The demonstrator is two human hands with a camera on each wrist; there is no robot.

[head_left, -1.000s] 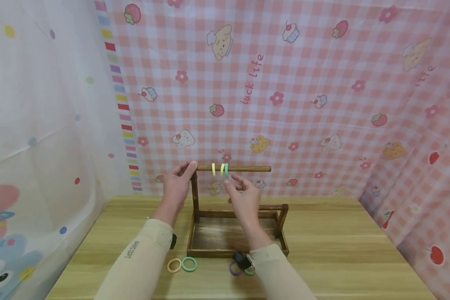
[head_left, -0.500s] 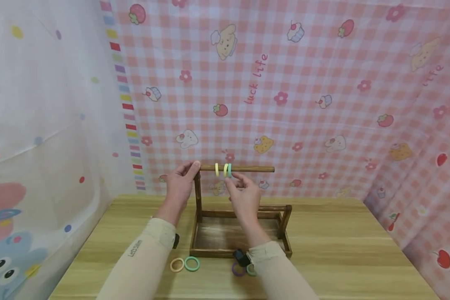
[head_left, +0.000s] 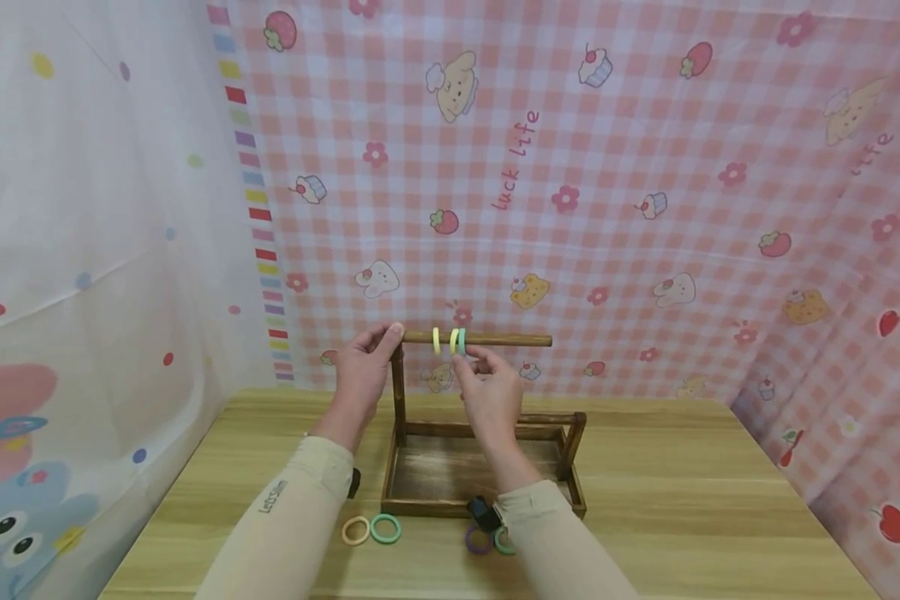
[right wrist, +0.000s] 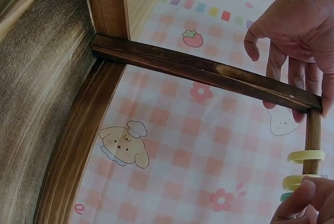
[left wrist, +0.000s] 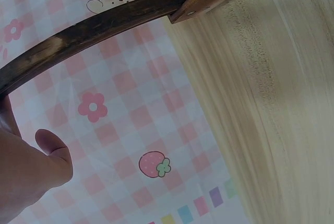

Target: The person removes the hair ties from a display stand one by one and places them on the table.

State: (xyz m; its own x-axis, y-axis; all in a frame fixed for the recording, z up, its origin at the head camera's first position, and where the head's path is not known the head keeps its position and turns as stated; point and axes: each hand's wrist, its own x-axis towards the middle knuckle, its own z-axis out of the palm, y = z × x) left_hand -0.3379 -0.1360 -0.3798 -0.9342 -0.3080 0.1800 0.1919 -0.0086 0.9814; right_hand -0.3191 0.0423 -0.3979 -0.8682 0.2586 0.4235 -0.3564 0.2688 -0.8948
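Note:
A dark wooden stand has an upright post [head_left: 399, 387] with a horizontal rod [head_left: 510, 340] at its top. My left hand [head_left: 363, 362] grips the corner where rod and post meet, fingers behind and thumb on the near side. On the rod hang a yellow ring [right wrist: 306, 155], a second yellow ring [right wrist: 293, 182] and a teal-green ring [head_left: 462, 340], the latter two side by side. The right hand [head_left: 492, 387] pinches the green ring from below; its thumb overlaps the bottom of the neighbouring yellow ring and partly hides both in the right wrist view.
The stand's tray base [head_left: 435, 467] sits on the wooden table [head_left: 667, 492], with a lower rail [head_left: 547, 417] at its right. In front lie an orange ring [head_left: 356, 531], a green ring [head_left: 386, 529], a purple ring [head_left: 478, 540] and a lighter green ring [head_left: 503, 542] partly behind the right sleeve.
The head view has shifted slightly, so everything sits a bit further right. My right thumb and fingers have come closer to the green and yellow rings. The left hand keeps its grip.

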